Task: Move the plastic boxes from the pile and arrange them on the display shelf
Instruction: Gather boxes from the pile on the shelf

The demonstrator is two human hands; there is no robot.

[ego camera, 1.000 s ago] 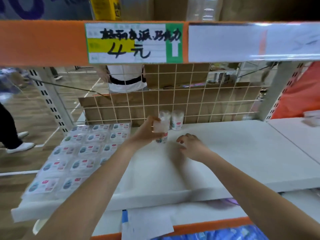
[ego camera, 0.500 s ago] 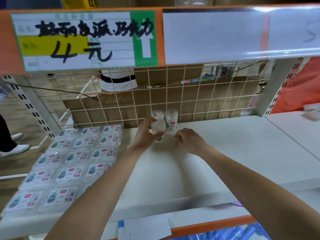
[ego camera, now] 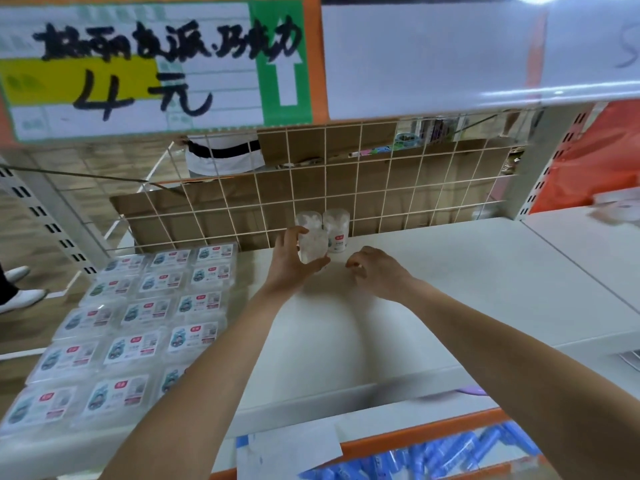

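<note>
My left hand (ego camera: 289, 263) grips a clear round plastic box (ego camera: 313, 249) filled with white contents, held upright just above the white shelf (ego camera: 450, 282). Behind it two more such boxes stand against the wire grid: one (ego camera: 307, 220) partly hidden, one (ego camera: 336, 233) with a label showing. My right hand (ego camera: 375, 270) hovers low over the shelf just right of the held box, fingers loosely curled and holding nothing.
Several flat clear labelled boxes (ego camera: 138, 313) lie in rows on the shelf's left part. A wire grid (ego camera: 346, 188) backs the shelf, cardboard behind it. An orange price rail (ego camera: 156, 67) hangs overhead. A person (ego camera: 225, 157) stands beyond the grid. Blue packs (ego camera: 450, 452) fill the lower shelf.
My left hand has carried the held box farther back, close to the two standing boxes. My right hand followed alongside. The camera moved nearer the shelf.
</note>
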